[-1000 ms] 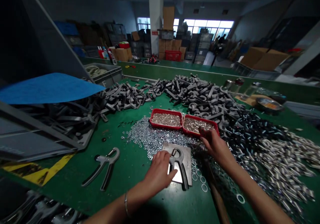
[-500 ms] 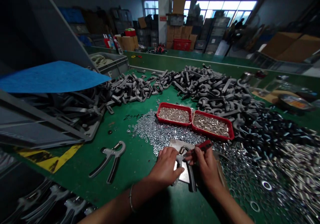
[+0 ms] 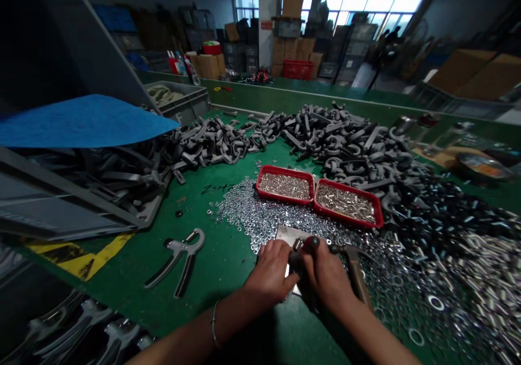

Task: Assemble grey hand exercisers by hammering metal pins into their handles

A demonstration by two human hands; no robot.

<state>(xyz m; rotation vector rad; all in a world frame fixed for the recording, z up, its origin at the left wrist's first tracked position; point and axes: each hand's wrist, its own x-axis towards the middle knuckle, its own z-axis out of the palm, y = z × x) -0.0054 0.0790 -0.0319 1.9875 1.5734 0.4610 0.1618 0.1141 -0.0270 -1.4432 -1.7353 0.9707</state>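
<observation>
My left hand [image 3: 271, 270] is closed around a hand grip strengthener, pressing it onto a metal plate [image 3: 286, 233]. Most of that strengthener is covered by my hands; a bit of its spring [image 3: 297, 243] shows between them. My right hand [image 3: 328, 272] grips a red-handled screwdriver [image 3: 312, 242], its handle end tilted up toward me and its tip hidden at the strengthener. Just right of this hand lies a hammer [image 3: 357, 278] with a wooden handle. Another hand grip strengthener [image 3: 181, 259], with its spring fitted, rests on the green table to the left.
Two red trays [image 3: 285, 197] of small metal parts stand beyond my hands, amid loose nuts [image 3: 240, 207]. Grey handle parts [image 3: 342, 137] are heaped behind. Washers [image 3: 435, 302] and metal pins [image 3: 496, 278] spread rightward. A grey crate [image 3: 150, 213] of handles stands left.
My right hand has turned the screwdriver from lying sideways to pointing down at the strengthener, and has moved slightly left. My left hand stays in place.
</observation>
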